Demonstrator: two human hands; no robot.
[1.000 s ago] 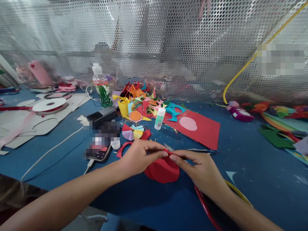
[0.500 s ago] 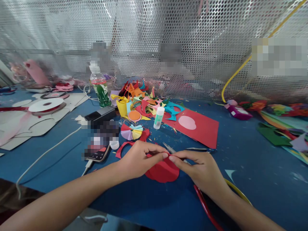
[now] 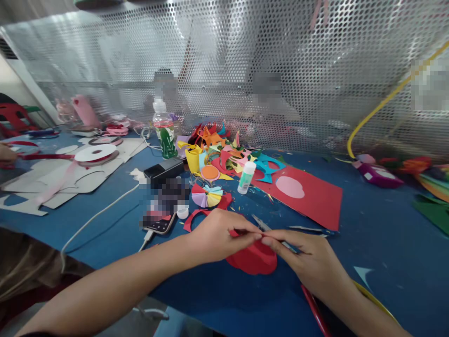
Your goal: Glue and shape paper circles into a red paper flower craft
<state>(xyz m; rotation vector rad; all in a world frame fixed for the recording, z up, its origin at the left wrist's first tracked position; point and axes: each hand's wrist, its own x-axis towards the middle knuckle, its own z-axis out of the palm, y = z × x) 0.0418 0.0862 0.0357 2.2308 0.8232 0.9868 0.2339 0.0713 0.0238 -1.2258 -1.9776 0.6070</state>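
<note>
My left hand (image 3: 219,236) and my right hand (image 3: 307,250) meet over the blue table, thumbs and forefingers closed on the edge of a red paper piece. Beneath and between them shows the red paper (image 3: 257,257), with rounded outlines; whether it is one sheet or several layers I cannot tell. A pointed metal blade (image 3: 260,223) runs under my right fingers. Just beyond my hands stands a capped glue stick (image 3: 247,178). Close to my left hand lie a pleated multicolour paper disc (image 3: 206,195) and a red paper offcut (image 3: 191,219).
A phone (image 3: 164,225) with a cable, a small white cap (image 3: 183,212) and a black box (image 3: 163,169) lie left. Behind are a bottle (image 3: 164,133), coloured paper scraps (image 3: 213,140) and a red sheet (image 3: 322,199). A ribbon spool (image 3: 95,153) rests on cardboard; another person's hand (image 3: 7,154) shows far left.
The view has swung left, so the scene sits further right in the picture. Another person's hand has come into sight at the far left. Both my hands keep their pinch on the red paper.
</note>
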